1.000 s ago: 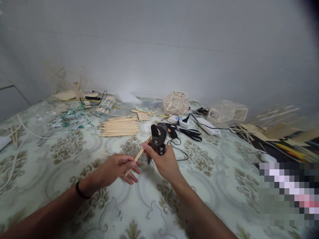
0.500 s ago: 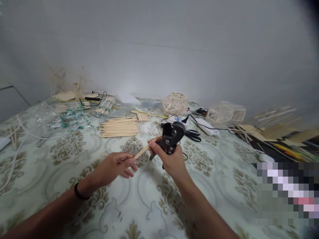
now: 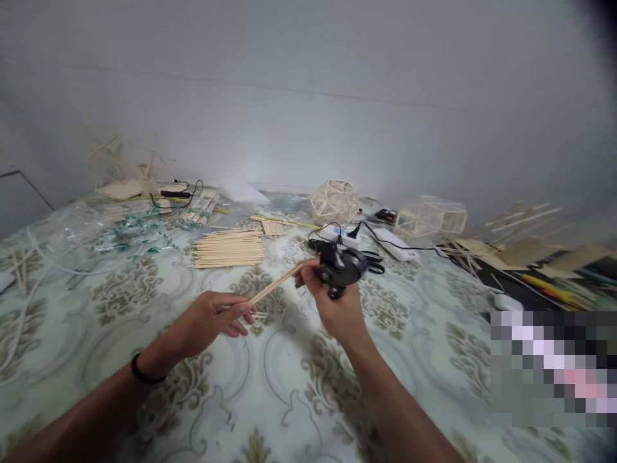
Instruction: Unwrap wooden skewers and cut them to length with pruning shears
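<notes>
My left hand (image 3: 224,315) is closed, pinching the near end of a few thin wooden sticks (image 3: 272,285) between thumb and fingers. More short stick ends poke out below those fingers. My right hand (image 3: 337,308) is wrapped round a black hand cutter (image 3: 342,267) with a rounded, hooked head; its handles are mostly hidden by the palm. The right thumb and fingertips also touch the far end of the sticks, which slant up to the right between both hands. A pile of similar wooden sticks (image 3: 229,249) lies on the patterned tablecloth beyond my left hand.
Behind stand a stick-built ball (image 3: 334,202) and a longer stick frame (image 3: 431,215). A white power strip (image 3: 395,244) with black cables lies at right. Plastic wrapping (image 3: 130,235) and bagged sticks (image 3: 200,207) lie at left. Wooden sheets (image 3: 523,254) are at far right.
The cutter has turned in my right hand, its head tipping to the right and down. My left hand has shifted slightly left, and more of the sticks' length shows between the hands.
</notes>
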